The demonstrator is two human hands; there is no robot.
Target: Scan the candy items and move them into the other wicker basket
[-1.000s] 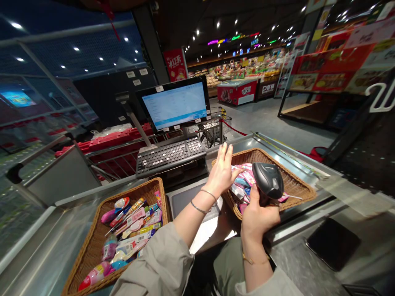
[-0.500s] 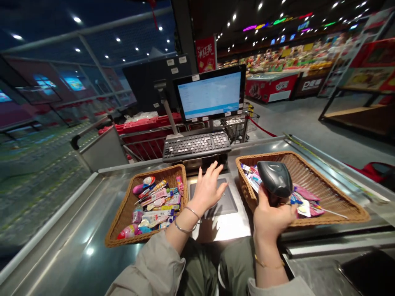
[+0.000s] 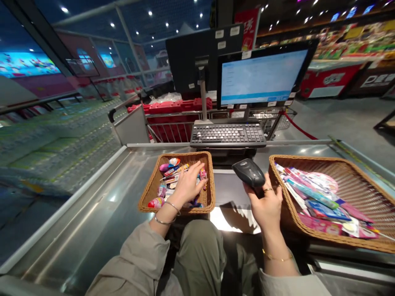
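My right hand point(image 3: 264, 204) grips a black handheld barcode scanner point(image 3: 248, 172) above the metal counter, between two wicker baskets. My left hand point(image 3: 186, 186) reaches into the left wicker basket point(image 3: 148, 190), its fingers spread and resting on the colourful small packets point(image 3: 168, 172) inside; whether it holds one is hidden. The right wicker basket point(image 3: 348, 172) holds more flat colourful packets point(image 3: 311, 193) and is untouched.
A keyboard point(image 3: 227, 135) and a lit monitor point(image 3: 262, 76) stand behind the baskets on the steel checkout counter point(image 3: 101, 201). Red shopping carts point(image 3: 173, 119) sit beyond the counter. A flat scanner plate point(image 3: 228, 189) lies between the baskets. Store shelves fill the far right.
My left hand moved from the right basket across the middle plate into the left basket. The view swung left, and the scanner hand shifted toward the centre.
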